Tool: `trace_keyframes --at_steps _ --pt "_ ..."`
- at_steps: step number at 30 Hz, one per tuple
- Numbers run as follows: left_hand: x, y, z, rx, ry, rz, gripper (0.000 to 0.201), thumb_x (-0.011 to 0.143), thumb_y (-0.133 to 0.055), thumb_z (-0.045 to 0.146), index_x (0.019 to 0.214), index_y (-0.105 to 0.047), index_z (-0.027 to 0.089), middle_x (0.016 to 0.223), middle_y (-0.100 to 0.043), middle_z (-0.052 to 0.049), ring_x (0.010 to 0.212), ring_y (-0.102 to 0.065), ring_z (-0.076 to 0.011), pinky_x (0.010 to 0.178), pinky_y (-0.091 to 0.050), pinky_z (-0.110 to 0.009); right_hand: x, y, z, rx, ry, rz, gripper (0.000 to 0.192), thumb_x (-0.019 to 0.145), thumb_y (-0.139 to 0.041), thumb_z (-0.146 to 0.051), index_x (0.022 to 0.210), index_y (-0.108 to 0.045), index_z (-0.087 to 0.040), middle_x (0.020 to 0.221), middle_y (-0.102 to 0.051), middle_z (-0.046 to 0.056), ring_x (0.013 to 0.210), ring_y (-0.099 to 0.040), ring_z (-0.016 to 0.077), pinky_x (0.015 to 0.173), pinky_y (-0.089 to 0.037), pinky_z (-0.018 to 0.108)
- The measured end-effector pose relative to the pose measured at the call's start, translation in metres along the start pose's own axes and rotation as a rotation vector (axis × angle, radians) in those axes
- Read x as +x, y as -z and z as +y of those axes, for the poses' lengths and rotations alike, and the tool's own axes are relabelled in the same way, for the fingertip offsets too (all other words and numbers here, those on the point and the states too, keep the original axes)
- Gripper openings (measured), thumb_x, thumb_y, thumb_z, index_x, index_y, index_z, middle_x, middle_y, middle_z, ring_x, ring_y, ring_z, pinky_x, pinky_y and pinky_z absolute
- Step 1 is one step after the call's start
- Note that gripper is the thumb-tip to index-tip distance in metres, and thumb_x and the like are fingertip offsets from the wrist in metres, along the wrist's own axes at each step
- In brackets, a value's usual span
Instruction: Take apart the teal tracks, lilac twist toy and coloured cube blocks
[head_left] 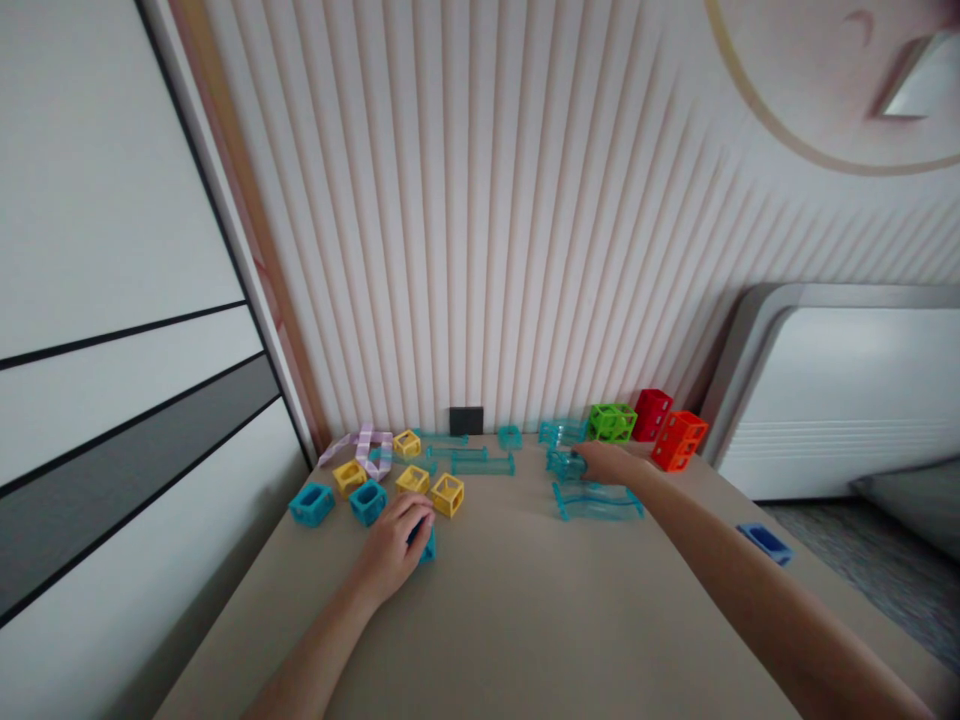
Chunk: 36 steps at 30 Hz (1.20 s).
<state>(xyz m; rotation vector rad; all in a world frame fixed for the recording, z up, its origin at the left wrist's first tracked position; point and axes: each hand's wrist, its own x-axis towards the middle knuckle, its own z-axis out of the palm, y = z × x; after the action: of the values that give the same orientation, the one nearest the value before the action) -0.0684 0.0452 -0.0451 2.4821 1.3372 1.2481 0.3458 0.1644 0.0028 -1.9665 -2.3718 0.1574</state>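
Observation:
My left hand (397, 540) is curled over a blue open-frame block (429, 548) on the table, and most of that block is hidden beneath the fingers. Just beyond it stand two yellow frame blocks (448, 494), with a blue frame block (367, 502) to the left. Far to the right, my right hand (604, 462) reaches out, its fingers closed at a clear teal track piece (564, 464); the fingertips are partly hidden. A longer clear teal track piece (598, 502) lies just in front of that hand.
Along the back are clear teal tracks (482, 464), a black block (466, 421), green frame blocks (612, 422), red blocks (652, 414) and orange blocks (679, 440). A lilac linked shape (373, 450) lies at the left, a dark-blue frame (765, 543) by the right edge. A ribbed wall stands behind.

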Motion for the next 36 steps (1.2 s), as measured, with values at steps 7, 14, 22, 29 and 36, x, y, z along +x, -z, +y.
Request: trace_keyframes --at_steps 7,14,22,29,36 --pt "0.000 0.001 0.001 0.002 0.007 -0.025 0.016 0.095 -0.052 0.022 0.095 -0.068 0.023 0.101 -0.069 -0.006 0.100 -0.066 -0.0213 0.093 -0.055 -0.037 0.007 0.031 -0.046 -0.073 0.117 -0.048 0.054 0.081 -0.072 -0.027 0.133 -0.060 -0.020 0.125 -0.069 0.016 0.117 -0.065 0.0331 0.094 -0.049 0.040" --pt "0.000 0.002 0.004 -0.002 0.021 -0.083 0.017 0.096 -0.051 0.020 0.098 -0.068 0.022 0.103 -0.069 -0.006 0.100 -0.064 -0.0207 0.094 -0.054 -0.037 0.053 0.009 -0.177 -0.036 0.249 -0.052 0.050 0.085 -0.072 -0.034 0.131 -0.058 -0.022 0.122 -0.069 0.011 0.111 -0.066 0.0288 0.089 -0.053 0.039" --pt "-0.002 0.000 0.005 0.012 0.003 -0.081 0.017 0.094 -0.051 0.014 0.100 -0.065 0.021 0.102 -0.068 -0.006 0.100 -0.063 -0.0210 0.093 -0.053 -0.039 0.092 0.007 -0.253 -0.042 0.289 0.011 0.036 0.094 -0.064 -0.044 0.119 -0.064 -0.017 0.120 -0.067 0.012 0.108 -0.066 0.0254 0.089 -0.054 0.040" --pt "-0.002 -0.001 0.007 0.012 -0.013 -0.080 0.015 0.094 -0.052 0.013 0.101 -0.063 0.020 0.103 -0.067 -0.006 0.100 -0.063 -0.0210 0.093 -0.053 -0.038 0.098 -0.004 -0.296 -0.062 0.421 0.173 0.032 0.094 -0.064 -0.040 0.117 -0.065 -0.018 0.121 -0.068 0.015 0.118 -0.060 0.0280 0.095 -0.047 0.039" --pt "-0.002 0.001 0.006 -0.005 0.010 -0.069 0.015 0.095 -0.052 0.017 0.100 -0.065 0.022 0.102 -0.068 -0.006 0.099 -0.064 -0.0208 0.092 -0.054 -0.037 0.064 -0.006 -0.301 -0.011 0.575 0.328 0.025 0.096 -0.055 -0.021 0.121 -0.062 -0.019 0.120 -0.067 0.012 0.116 -0.058 0.0255 0.095 -0.045 0.037"
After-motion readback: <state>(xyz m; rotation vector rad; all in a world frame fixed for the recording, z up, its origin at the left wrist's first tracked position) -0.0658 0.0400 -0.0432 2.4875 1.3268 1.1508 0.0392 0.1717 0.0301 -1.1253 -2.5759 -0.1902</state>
